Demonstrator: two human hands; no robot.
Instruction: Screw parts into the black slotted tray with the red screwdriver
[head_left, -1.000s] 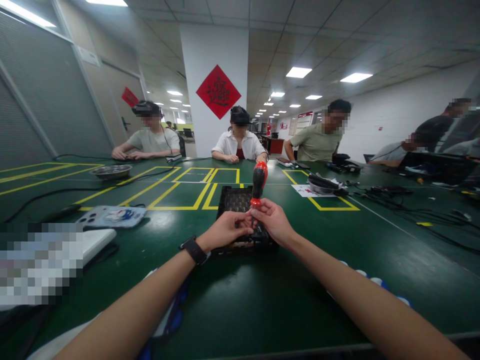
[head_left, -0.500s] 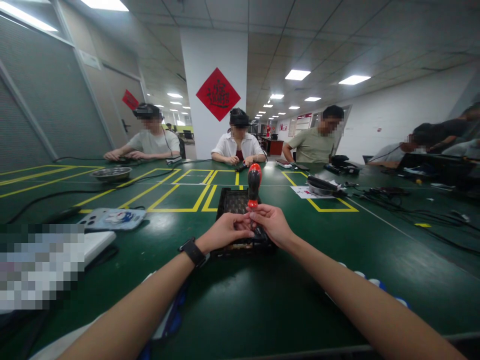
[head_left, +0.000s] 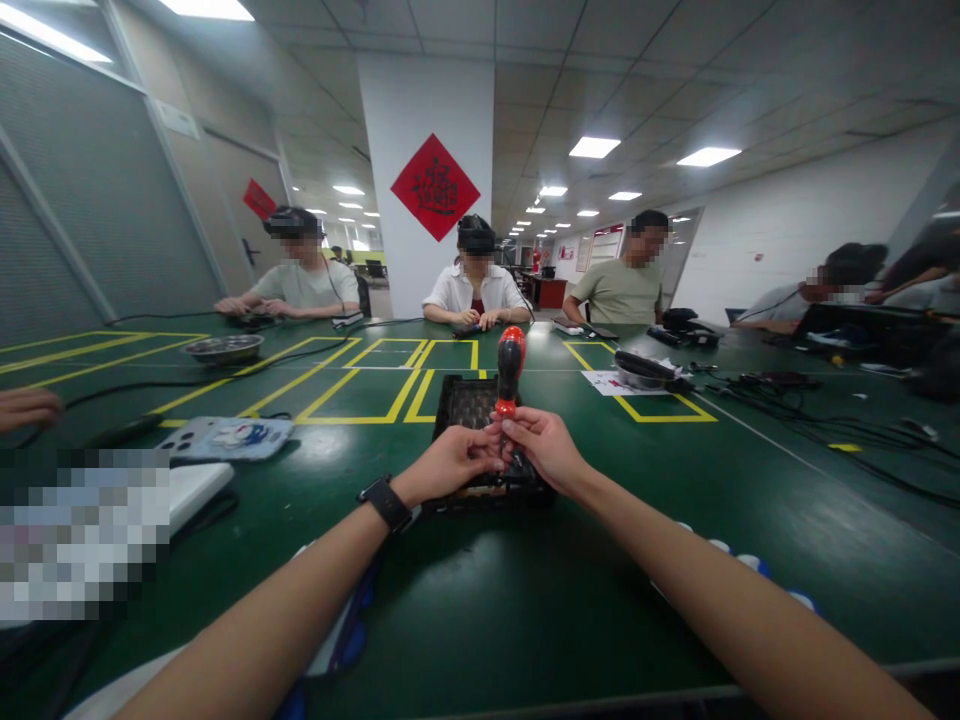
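Head camera view, looking forward and down along two bare forearms that reach over a dark green surface (head_left: pixel 600 560). Both hands meet above the near end of a black tray (head_left: pixel 469 400), which lies just in front of the person at the middle of the surface.

The right hand (head_left: pixel 546 447) is closed around the lower part of a screwdriver (head_left: pixel 510 365) with a red and black handle. The tool stands upright with the handle on top, above the tray. The left hand (head_left: pixel 450 462) has its fingers drawn together, with the tips at the shaft just under the handle and touching the right hand's fingers. What exactly those tips pinch is hidden. A black watch (head_left: pixel 388 500) sits on the left wrist.

Yellow tape lines (head_left: pixel 360 415) mark boxes on the surface beyond the tray. To the left lie a pale blue flat case (head_left: pixel 225 437) and, farther off, a metal bowl (head_left: pixel 223 346). Another person's hand (head_left: pixel 26 407) shows at the left edge. To the right lie a white sheet of paper (head_left: pixel 600 381) and loose black cables (head_left: pixel 825 420). Several people sit along the far side, in front of a white pillar with a red diamond sign (head_left: pixel 435 187).
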